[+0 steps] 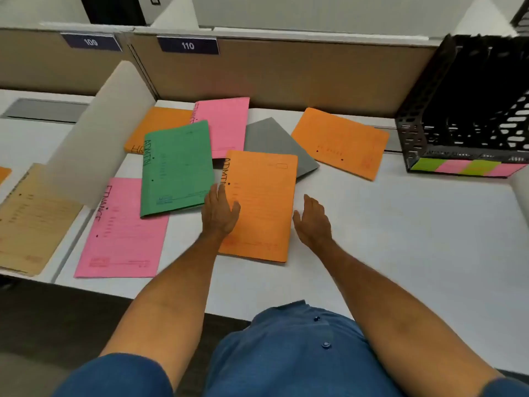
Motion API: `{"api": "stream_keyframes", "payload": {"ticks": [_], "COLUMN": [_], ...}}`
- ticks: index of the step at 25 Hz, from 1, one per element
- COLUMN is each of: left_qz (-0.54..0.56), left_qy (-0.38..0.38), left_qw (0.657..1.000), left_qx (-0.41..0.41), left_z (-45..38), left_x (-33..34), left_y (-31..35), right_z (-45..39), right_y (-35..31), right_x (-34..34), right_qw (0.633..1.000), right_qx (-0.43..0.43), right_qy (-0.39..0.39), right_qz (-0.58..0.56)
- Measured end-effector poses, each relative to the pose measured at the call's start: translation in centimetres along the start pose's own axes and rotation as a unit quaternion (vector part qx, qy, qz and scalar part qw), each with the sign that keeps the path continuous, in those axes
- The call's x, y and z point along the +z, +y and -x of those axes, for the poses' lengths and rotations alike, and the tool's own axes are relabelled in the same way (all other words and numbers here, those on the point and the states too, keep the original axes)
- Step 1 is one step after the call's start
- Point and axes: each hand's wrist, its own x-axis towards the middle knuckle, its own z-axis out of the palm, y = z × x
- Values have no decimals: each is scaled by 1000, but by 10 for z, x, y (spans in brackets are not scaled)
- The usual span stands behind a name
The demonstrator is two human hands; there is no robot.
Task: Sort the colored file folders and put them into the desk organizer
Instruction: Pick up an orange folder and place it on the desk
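Left hand resting flat, fingers straight, on near orange folder mid-desk; right hand hovering relaxed beside it. Looks light, thin, slippery card: likely pinching an edge. Organizer sitting far right.

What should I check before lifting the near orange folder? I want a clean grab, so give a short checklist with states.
1. Left hand on the near orange folder: ok, lying flat on its left edge.
2. Right hand has a grip: not ok, open beside the right edge.
3. Nothing on top of it: ok.
4. Folder clear of others: not ok, it overlaps the grey folder.
5. Organizer slots free: cannot tell, too dark.
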Motion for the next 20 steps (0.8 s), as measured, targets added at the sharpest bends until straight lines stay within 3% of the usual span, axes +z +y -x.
{"api": "stream_keyframes", "payload": {"ticks": [4, 10, 13, 20], "left_qz": [28, 178, 288, 471], "left_qy": [-101, -85, -71, -87], "left_qw": [990, 968, 934, 837], "left_qx": [-98, -153, -198, -264], "left_z": [8, -2, -11, -7], "left_x": [10, 18, 17, 21], "left_y": [-23, -41, -38, -28], "right_z": [6, 1, -1, 3], "right_y": [-7, -24, -30, -19], "right_x": [20, 35, 41, 27], "right_qw": [990, 921, 888, 883], "right_qx": [85, 215, 248, 240], "right_qy": [-47, -38, -11, 39], "right_qz": [-104, -322, -387, -401]}}
